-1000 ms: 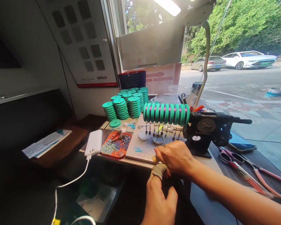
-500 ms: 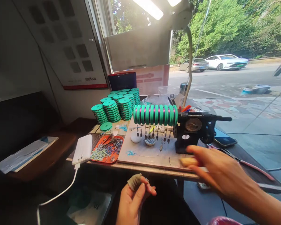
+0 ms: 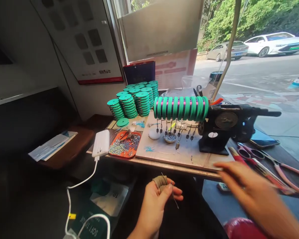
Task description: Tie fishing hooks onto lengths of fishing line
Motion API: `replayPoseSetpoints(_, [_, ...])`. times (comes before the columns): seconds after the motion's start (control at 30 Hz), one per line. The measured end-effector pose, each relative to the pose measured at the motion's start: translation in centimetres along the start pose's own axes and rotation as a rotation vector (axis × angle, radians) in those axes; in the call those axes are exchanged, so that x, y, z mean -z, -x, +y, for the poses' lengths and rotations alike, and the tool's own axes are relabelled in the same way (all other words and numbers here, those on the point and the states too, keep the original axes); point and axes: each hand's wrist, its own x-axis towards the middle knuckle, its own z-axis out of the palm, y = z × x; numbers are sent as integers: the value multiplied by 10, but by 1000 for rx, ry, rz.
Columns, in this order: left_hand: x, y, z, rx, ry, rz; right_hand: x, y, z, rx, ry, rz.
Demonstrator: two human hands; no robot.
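My left hand [image 3: 159, 199] is closed, palm up, over my lap below the table edge. Between thumb and fingers it pinches a thin dark needle-like piece [image 3: 174, 200]; a tan cloth wrap [image 3: 159, 181] covers one finger. Smeared by motion, my right hand [image 3: 244, 184] is over the front right edge of the wooden board [image 3: 161, 161], and whether it holds anything is unclear. Above the board a row of green spools [image 3: 180, 109] is mounted on a black hand-cranked machine [image 3: 226, 124]. Small metal weights [image 3: 177, 145] hang below the spools.
Stacked green spools [image 3: 128, 106] stand back left. An orange tray [image 3: 124, 152] holds small tubes and metal parts, beside a white power bank [image 3: 101, 143] with a cable. Scissors [image 3: 257, 153] and red-handled tools lie right. A small bowl [image 3: 169, 138] of beads sits on the board.
The view has shifted. My left hand now shows the needle-like piece clearly. The yellowish object seen by my right hand earlier is no longer visible there; that hand stays near the board's right front.
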Motion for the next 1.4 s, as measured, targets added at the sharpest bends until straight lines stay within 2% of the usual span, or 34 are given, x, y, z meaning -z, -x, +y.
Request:
replayPoseSetpoints(0.07, [-1,1,0,14,-5,-2,-18,4,-31,4,-332,-245])
replayPoseSetpoints(0.17, [-3,2,1,25,25,-38,-43,1,-60,-115,-766,-438])
replayPoseSetpoints(0.3, [-4,4,3,1,33,-94,-61,-4,-67,-285,-1226,-598])
replayPoseSetpoints(0.43, [-7,7,8,5,-4,-57,-65,-6,-65,-394,-1465,-666])
replayPoseSetpoints(0.6, [-10,11,14,-74,-76,41,-65,-9,-66,-389,-1510,-661])
replayPoseSetpoints(0.7, [-10,11,15,-145,-164,45,-64,-9,-65,-372,-1460,-659])
replayPoseSetpoints(0.87, [-11,11,15,-166,-208,46,-66,-9,-65,-357,-1441,-662])
replayPoseSetpoints(1.1, [-8,7,12,6,-5,6,-65,-9,-68,-356,-1423,-672])
replayPoseSetpoints(1.4, [-9,9,15,101,129,-20,-61,-10,-65,-312,-1370,-677])
